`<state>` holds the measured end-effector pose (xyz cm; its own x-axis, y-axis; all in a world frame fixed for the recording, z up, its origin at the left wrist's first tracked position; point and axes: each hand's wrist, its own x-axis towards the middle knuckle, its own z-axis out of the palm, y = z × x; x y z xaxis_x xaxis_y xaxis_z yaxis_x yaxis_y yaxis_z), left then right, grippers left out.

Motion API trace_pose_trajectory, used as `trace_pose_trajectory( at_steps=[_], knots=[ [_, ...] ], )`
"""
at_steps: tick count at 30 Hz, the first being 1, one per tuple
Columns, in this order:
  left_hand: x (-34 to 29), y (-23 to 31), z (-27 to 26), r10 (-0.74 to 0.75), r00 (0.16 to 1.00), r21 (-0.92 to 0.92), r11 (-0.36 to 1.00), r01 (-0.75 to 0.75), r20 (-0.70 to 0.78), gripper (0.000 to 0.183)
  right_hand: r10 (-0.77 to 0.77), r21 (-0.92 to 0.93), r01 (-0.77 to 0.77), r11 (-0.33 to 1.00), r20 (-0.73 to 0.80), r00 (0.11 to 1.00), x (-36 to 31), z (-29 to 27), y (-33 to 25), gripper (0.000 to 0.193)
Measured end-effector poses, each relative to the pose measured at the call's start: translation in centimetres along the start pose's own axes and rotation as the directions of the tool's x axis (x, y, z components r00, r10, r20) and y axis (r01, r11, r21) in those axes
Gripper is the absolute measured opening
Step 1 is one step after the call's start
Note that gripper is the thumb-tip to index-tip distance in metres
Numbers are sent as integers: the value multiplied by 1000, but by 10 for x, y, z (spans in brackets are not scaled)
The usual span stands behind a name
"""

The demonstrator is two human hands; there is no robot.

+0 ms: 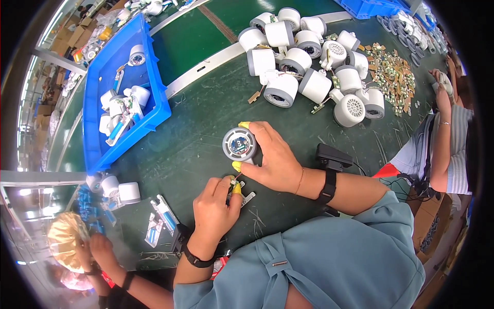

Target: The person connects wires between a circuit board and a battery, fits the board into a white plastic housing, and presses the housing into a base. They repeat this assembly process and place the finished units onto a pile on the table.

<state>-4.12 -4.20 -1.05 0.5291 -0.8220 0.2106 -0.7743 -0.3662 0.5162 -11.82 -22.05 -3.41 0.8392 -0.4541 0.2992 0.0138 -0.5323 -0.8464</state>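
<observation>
My right hand point(275, 159) is closed around a white round housing with a grey rim point(239, 144); its open end faces up and shows a circuit board and wires inside. Just below it, my left hand point(216, 203) pinches a small part at the housing's lower side, with thin wires there; the fingers mostly hide what it is. A slim white handle piece point(248, 199) pokes out beside the left fingertips. Yellow covers sit on several fingertips of both hands.
Many similar white housings point(278, 33) are heaped at the far right, beside a pile of small circuit boards point(393, 77). A blue bin point(162, 105) with more parts stands left. Handle pieces with blue cells point(165, 213) lie near left. Other people work at both sides.
</observation>
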Motion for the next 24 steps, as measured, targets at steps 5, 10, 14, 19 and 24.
trace_pose_trajectory(
  at_steps=[5, 10, 14, 19, 24],
  knots=[
    [0, -1, 0, 14, 1000, -21, 1000, -14, -14, 25, -6, 9, 6, 1000, 3, 1000, 0, 0, 1, 67],
    [0, 0, -1, -19, 1000, 2, 1000, 19, 17, 28, -4, 9, 4, 1000, 0, 1000, 0, 0, 1, 67],
    [0, -1, 0, 14, 1000, -24, 1000, -15, -18, 25, -26, -21, 26, 999, -15, 1000, -1, 0, 2, 68],
    [0, 0, 0, 6, 1000, -28, 1000, -6, -17, 25, -36, -27, 35, 999, -21, 999, -1, 1, 2, 68],
    [0, 0, 1, 3, 1000, -32, 999, -4, -21, 25, -37, -22, 36, 999, -15, 999, -1, 0, 2, 68]
  ],
)
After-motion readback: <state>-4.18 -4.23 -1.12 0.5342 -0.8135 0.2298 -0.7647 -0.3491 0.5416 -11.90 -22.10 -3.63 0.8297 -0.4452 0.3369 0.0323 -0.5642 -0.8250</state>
